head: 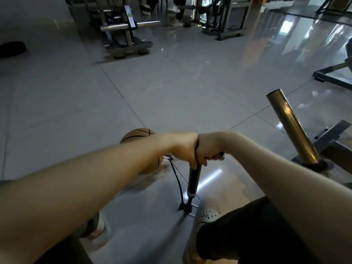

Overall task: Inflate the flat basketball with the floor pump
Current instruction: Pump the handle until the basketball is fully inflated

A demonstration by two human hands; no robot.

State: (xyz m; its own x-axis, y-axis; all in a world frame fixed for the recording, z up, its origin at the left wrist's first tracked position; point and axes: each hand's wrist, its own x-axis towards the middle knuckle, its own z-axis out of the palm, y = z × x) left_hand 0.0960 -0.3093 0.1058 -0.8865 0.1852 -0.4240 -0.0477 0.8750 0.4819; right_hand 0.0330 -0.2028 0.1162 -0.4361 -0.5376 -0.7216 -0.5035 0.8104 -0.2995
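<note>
Underfoot, grey tiled floor (171, 92) fills most of the view, glossy w/ light streaks at R. Gym machines (125, 40) stand along the far edge, well apart from the person. Gold metal tube (291, 128) slants up from a dark frame at R, near the R forearm, not touching it. Basketball (139, 135) sits on the floor just beyond the L forearm, which hides its middle. It's orange-brown w/ black seams, top & lower edge showing. Pump (193, 181) stands roughly upright btwn the feet, dark barrel, nearer the person than the ball & just R of it. L hand (183, 147) & R hand (208, 147) meet knuckle to knuckle on top of the pump, each clenched round its half of the handle (221, 154); only the handle's R tip shows past the fingers. Grey clog (204, 216) on the R foot has its toe at the pump's foot bar. L shoe (101, 231) is off to the L, blurred. Thin black hose (178, 180) curves from the pump's base up toward the ball; can't tell if its end sits in the ball.
</note>
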